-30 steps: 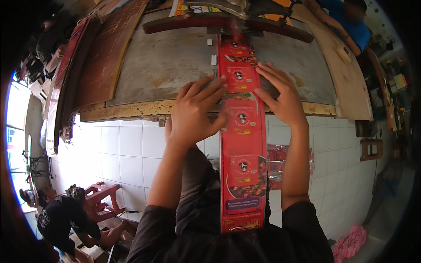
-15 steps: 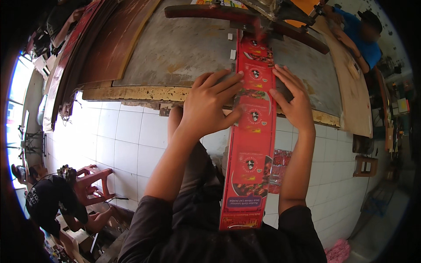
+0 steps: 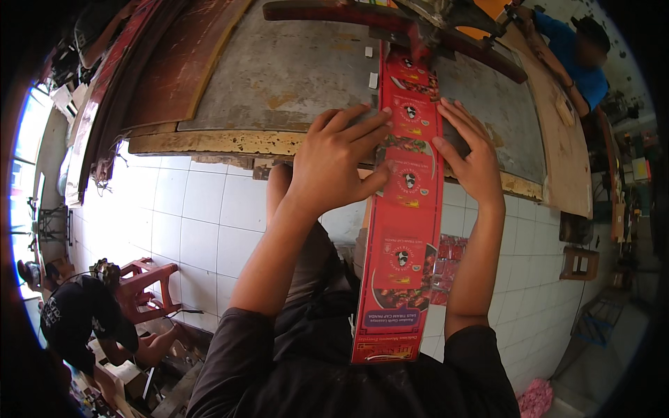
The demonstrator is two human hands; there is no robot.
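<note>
A long red printed cardboard strip (image 3: 408, 223) with food pictures runs from the grey tabletop toward my body, its near end over the table edge by my dark shirt. My left hand (image 3: 334, 160) lies against its left side, fingers spread, fingertips and thumb touching the edge. My right hand (image 3: 474, 150) is open along its right side, fingers stretched out and thumb apart at the edge. The strip's far end goes beneath a dark red machine part (image 3: 420, 45), which hides it. Two small pale blocks (image 3: 373, 81) sit on the tabletop left of the strip.
A dark red curved bar (image 3: 327, 14) spans the far side of the grey table (image 3: 279, 83). Brown boards (image 3: 167, 70) lean at left. A person in blue (image 3: 589, 76) is at far right; another in black (image 3: 80, 313) sits lower left by a red stool (image 3: 150, 285).
The view has shifted slightly, so the strip and both hands appear a little farther right. Hands and strip keep nearly the same positions relative to each other.
</note>
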